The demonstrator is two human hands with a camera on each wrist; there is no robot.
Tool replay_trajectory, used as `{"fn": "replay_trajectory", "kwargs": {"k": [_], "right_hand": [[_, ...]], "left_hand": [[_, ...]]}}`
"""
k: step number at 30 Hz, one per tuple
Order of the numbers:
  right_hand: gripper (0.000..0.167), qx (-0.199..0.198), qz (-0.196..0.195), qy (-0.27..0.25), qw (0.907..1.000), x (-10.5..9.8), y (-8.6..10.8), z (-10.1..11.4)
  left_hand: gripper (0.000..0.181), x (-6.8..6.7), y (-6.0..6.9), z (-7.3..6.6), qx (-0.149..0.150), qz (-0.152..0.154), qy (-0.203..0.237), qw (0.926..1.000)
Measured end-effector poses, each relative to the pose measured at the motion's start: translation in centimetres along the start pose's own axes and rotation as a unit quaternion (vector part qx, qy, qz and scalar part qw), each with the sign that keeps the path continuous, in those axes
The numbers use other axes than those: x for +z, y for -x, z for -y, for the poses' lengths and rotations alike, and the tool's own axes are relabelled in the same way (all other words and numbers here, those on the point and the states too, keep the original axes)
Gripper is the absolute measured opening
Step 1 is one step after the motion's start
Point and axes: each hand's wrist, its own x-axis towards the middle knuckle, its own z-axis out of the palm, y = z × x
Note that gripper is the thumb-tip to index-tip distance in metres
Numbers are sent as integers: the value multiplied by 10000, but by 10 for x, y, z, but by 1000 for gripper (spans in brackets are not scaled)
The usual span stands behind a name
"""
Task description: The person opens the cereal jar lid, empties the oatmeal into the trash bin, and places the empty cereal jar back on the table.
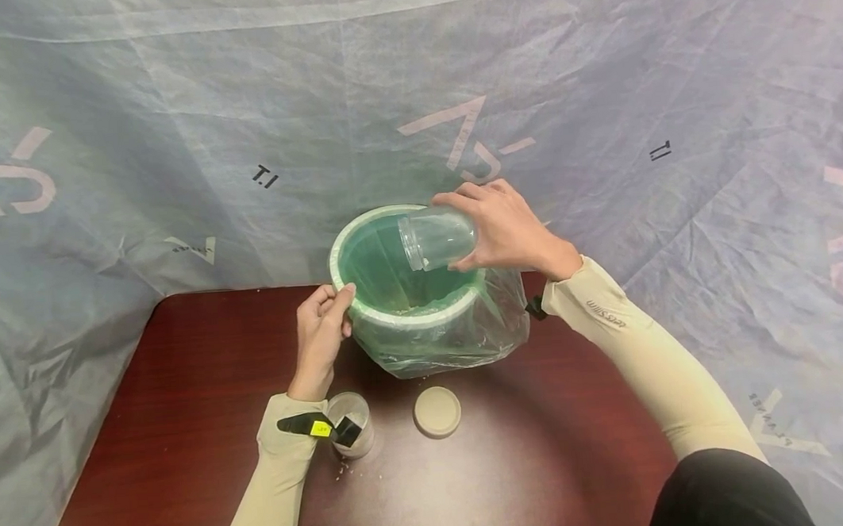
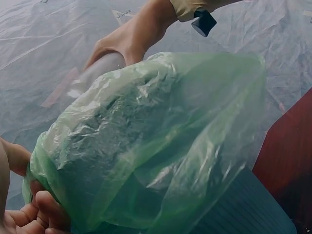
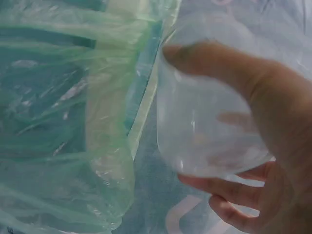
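Left hand [image 1: 321,332]: pinches bin rim [image 1: 424,320];
Right hand [image 1: 505,227]: fingers curl round jar [image 1: 445,236];
Jar mouth [image 1: 410,243]: over bin opening [image 1: 371,254], apart from left edge.

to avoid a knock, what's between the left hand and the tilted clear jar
In the head view, the open mouth of the bag-lined bin lies between the left hand and the tilted jar.

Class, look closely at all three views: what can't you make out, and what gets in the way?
- Head view: part of the standing clear container, covered by the black wrist camera.
- Head view: what the specks on the table are; too small.
- Left wrist view: the mouth of the tilted jar, behind the green bin liner.
- Left wrist view: much of the left hand, cut off by the left edge.
- Right wrist view: fine detail of the right hand, blurred.
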Motion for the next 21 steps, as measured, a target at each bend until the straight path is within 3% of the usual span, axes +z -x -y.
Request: {"fn": "replay_trajectory", "kwargs": {"k": [5,11,16,21], "right_hand": [[101,464,-71,-486,9977,5,8,-2],[100,840,-400,-1334,9867,11,18,-1],[97,871,-899,-2118,9693,15,28,0],[99,1325,-1252,-2622,9476,18,39,4]], "left_hand": [[30,1,-1,2,-51,18,-50,10000],[30,0,-2,2,-7,17,-15,10000],[30,-1,-3,1,6,9,19,10000],[29,-3,-4,1,-21,-3,-9,10000]]}}
